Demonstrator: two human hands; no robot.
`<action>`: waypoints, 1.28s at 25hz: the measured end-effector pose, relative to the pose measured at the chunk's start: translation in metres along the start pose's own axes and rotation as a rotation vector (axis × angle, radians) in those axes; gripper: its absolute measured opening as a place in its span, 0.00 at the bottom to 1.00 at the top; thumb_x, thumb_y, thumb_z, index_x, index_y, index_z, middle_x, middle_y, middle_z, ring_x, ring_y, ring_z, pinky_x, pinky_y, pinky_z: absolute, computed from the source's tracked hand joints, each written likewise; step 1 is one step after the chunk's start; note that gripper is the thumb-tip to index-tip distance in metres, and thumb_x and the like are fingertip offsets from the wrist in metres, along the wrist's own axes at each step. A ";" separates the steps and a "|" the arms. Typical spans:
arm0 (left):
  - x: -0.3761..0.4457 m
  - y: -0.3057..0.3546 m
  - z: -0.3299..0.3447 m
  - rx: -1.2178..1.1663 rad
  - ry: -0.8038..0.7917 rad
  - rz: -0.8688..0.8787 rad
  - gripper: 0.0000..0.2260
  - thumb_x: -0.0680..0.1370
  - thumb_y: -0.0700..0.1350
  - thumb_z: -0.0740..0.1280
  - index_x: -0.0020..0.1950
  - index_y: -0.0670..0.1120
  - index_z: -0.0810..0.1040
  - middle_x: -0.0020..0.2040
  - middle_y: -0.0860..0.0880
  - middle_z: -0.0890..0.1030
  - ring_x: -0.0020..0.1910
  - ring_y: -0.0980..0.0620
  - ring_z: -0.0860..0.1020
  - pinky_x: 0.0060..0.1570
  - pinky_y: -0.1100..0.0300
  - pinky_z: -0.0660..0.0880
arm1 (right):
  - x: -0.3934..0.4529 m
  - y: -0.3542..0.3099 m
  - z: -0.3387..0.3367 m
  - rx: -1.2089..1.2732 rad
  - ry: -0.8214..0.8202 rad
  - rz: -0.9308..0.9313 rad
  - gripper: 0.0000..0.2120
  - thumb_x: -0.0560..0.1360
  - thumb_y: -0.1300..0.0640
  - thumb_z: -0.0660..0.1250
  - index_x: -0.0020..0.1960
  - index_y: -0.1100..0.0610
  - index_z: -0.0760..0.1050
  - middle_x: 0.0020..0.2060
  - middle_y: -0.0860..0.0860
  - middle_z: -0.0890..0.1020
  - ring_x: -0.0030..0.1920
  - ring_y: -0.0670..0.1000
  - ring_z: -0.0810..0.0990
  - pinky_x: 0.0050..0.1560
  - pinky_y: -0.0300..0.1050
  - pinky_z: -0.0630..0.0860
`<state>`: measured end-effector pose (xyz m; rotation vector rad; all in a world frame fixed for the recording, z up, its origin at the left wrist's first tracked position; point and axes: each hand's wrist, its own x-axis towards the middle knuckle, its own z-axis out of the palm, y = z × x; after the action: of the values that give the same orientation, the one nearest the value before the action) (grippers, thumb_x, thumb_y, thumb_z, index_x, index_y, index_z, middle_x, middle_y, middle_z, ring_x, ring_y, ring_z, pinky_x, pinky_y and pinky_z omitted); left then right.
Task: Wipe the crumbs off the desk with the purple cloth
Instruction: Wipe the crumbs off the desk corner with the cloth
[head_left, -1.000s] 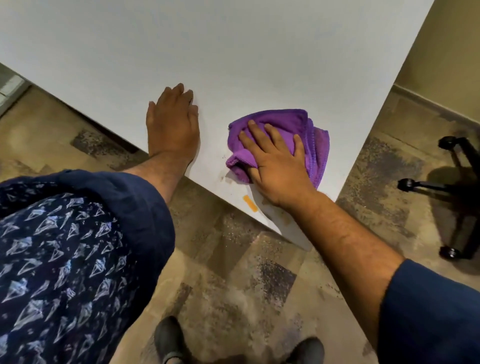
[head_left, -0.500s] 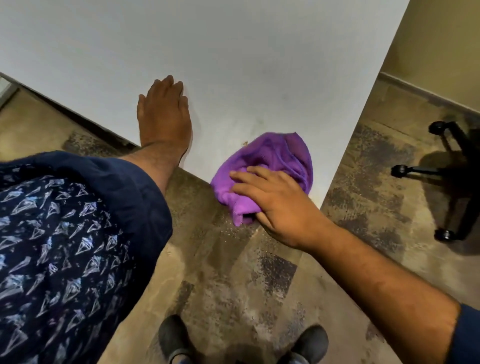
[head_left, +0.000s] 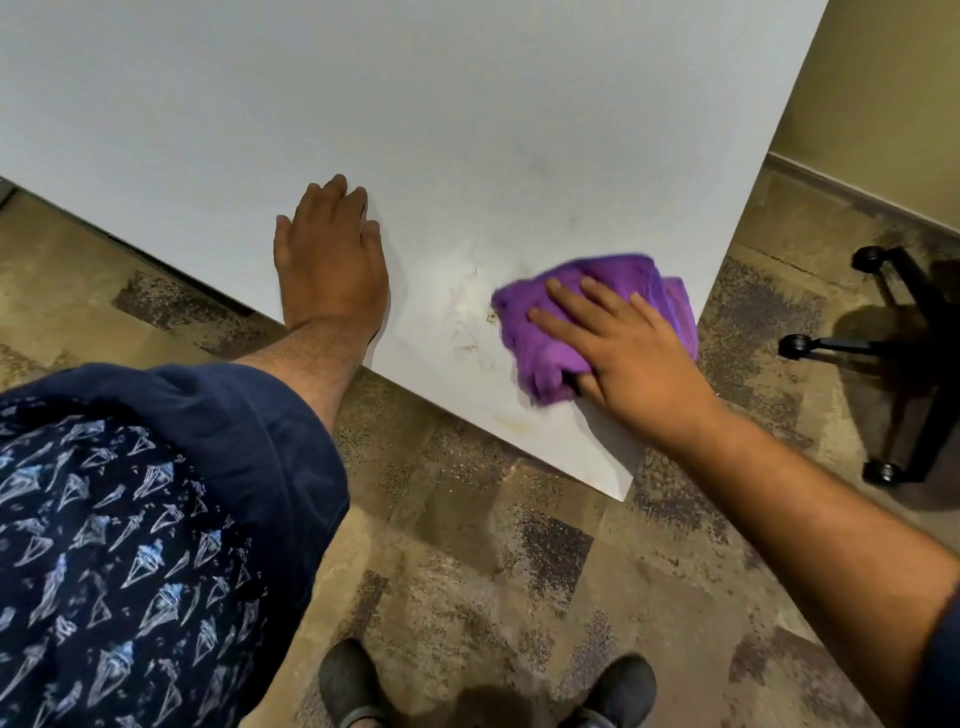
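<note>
The right hand (head_left: 631, 358) presses flat, fingers spread, on the bunched purple cloth (head_left: 550, 332), pinning it to the white worktop (head_left: 467, 130) near its front corner and right edge. The left hand (head_left: 332, 265) lies open, palm down, on the worktop by the front edge, apart from the cloth. A few crumbs (head_left: 490, 315) and faint smears sit just left of the cloth, between the hands.

Beyond your left hand (head_left: 332, 260), the desk (head_left: 467, 114) lies bare and open; only that flat hand blocks the near edge beside the cloth (head_left: 540, 332).
</note>
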<state>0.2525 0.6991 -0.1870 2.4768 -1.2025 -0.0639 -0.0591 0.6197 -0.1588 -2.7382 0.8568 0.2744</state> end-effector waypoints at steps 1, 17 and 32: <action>0.000 0.000 0.000 0.002 0.000 0.000 0.21 0.89 0.48 0.54 0.81 0.47 0.71 0.83 0.48 0.68 0.85 0.47 0.62 0.84 0.43 0.51 | 0.024 0.000 -0.005 0.016 0.019 0.034 0.31 0.83 0.43 0.57 0.85 0.39 0.56 0.86 0.45 0.56 0.86 0.56 0.56 0.82 0.67 0.56; 0.001 0.000 -0.001 -0.003 -0.040 -0.020 0.21 0.88 0.47 0.54 0.81 0.49 0.69 0.84 0.49 0.66 0.85 0.47 0.59 0.85 0.43 0.49 | -0.112 -0.024 0.031 0.015 0.014 -0.041 0.30 0.82 0.43 0.60 0.84 0.41 0.61 0.84 0.44 0.62 0.84 0.53 0.61 0.80 0.64 0.60; 0.004 -0.005 0.001 0.038 -0.025 0.072 0.23 0.86 0.53 0.53 0.78 0.46 0.72 0.82 0.47 0.69 0.83 0.46 0.63 0.84 0.40 0.54 | 0.044 -0.018 0.002 0.265 0.217 0.201 0.29 0.85 0.54 0.56 0.85 0.43 0.59 0.86 0.47 0.57 0.86 0.59 0.52 0.84 0.68 0.48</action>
<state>0.2589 0.6981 -0.1895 2.4696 -1.3134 -0.0531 -0.0129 0.6115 -0.1687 -2.4674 1.1382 -0.0967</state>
